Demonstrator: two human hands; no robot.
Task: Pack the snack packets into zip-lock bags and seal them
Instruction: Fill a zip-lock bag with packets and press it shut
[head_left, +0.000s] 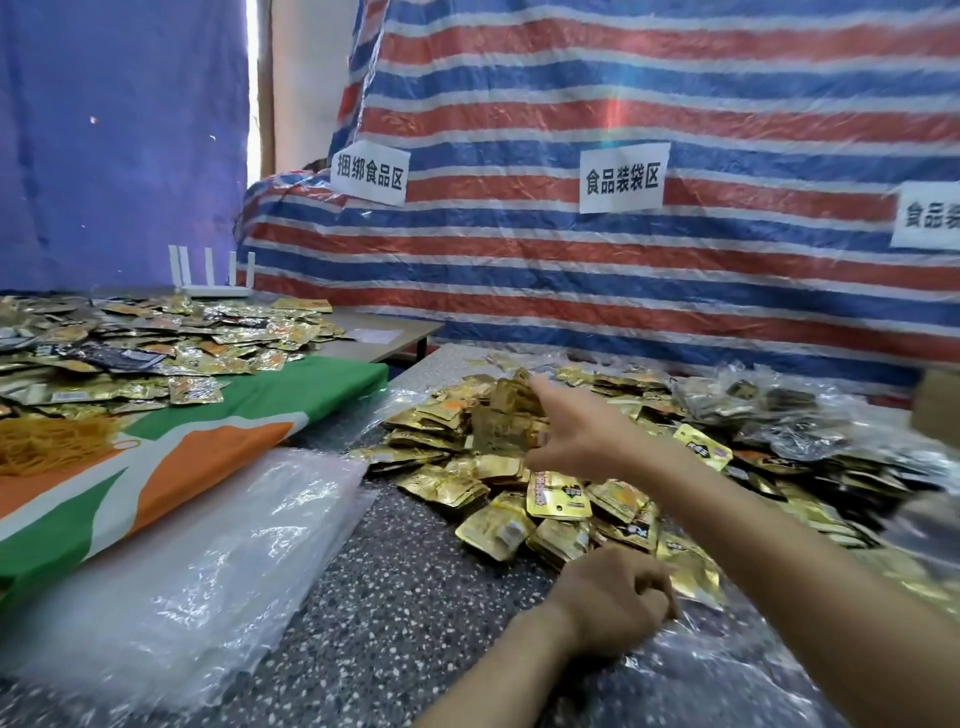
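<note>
- Pinching with curled fingers at lower centre, the left hand (613, 605) appears to hold the mouth of a clear zip-lock bag (727, 670) lying on the speckled table (405, 597). The film looks thin, limp and slippery, so the stiffer zip rim is the best hold.
- At mid-frame, the right hand (571, 434) grips a blurred packet bundle (501, 421) between thumb and forefinger.
- Below it lies the heap of gold snack packets (561, 501). They look light, crinkly and slick, best clamped across their flat faces.
- Farthest is the striped tarpaulin (623, 270).

Packet pile (545, 467) mid-table; empty bags (208, 545) left; tarp (623, 286) behind.
</note>
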